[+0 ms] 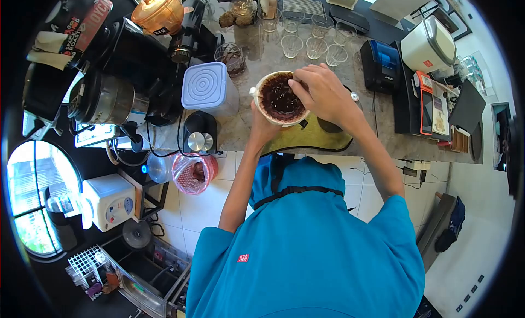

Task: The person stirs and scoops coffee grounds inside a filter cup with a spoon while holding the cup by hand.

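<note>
A round white coffee vessel (254,91) with a small side handle is tilted toward me above the counter's front. Dark, wet coffee grounds (281,99) coat its inside; whether a paper filter lines it I cannot tell. My left hand (264,124) grips the vessel from below on its left side, fingers partly hidden behind it. At the upper right rim, my right hand (321,94) has its thumb and fingers drawn together over the opening; what they pinch is hidden. Under both hands lies an olive-green mat (311,140).
Several clear glasses (316,47) stand behind the vessel. Left are a purple-lidded tub (204,85), a dark glass (230,59) and a grinder (183,44). A black printer (380,66) sits right. Below the counter's left edge stands a pink bin (194,173).
</note>
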Motion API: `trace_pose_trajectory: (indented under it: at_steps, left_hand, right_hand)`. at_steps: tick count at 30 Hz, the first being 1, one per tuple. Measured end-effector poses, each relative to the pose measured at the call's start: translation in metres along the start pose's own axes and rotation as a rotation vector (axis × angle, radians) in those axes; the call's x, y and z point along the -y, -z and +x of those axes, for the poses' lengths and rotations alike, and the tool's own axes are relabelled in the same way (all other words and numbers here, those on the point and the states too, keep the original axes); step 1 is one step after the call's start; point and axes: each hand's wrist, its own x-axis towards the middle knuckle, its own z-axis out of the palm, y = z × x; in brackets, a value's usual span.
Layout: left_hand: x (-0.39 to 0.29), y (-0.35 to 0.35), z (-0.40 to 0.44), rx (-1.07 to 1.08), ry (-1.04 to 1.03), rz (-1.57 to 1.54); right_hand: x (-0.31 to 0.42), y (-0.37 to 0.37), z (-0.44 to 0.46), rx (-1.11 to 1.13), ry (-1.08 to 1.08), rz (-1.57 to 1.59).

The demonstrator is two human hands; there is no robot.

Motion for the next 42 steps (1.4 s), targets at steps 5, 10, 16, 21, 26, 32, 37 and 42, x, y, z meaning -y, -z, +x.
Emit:
trace_pose_trajectory:
  at_steps: [5,10,16,21,26,32,37,42]
  left_hand:
    - [0.013,0.004,-0.005,-0.003,-0.031,0.139]
    - [0.018,0.006,-0.004,0.024,0.018,0.135]
    - [0.025,0.009,-0.007,0.043,0.024,0.178]
    - [0.01,0.006,-0.006,0.039,0.064,0.129]
    - [0.022,0.006,-0.009,-0.019,0.056,0.114]
    - [0.014,0.005,-0.006,0.005,0.071,0.141]
    - [0.009,0.005,-0.006,0.006,0.077,0.133]
    - [0.008,0.005,-0.004,0.044,0.084,0.135]
  right_hand:
    - [0.011,0.001,-0.002,0.025,0.042,0.101]
    - [0.006,0.0,-0.005,-0.009,-0.028,0.026]
    - [0.006,0.0,-0.009,0.036,0.088,0.156]
    - [0.002,0.001,-0.006,-0.04,0.006,0.11]
    - [-0.006,0.003,-0.006,0.029,0.088,0.122]
    - [-0.007,-0.001,0.0,0.017,0.111,0.127]
    - [-0.009,0.006,0.002,0.117,0.093,0.09]
    - [-0.007,-0.005,0.004,0.028,0.183,0.137]
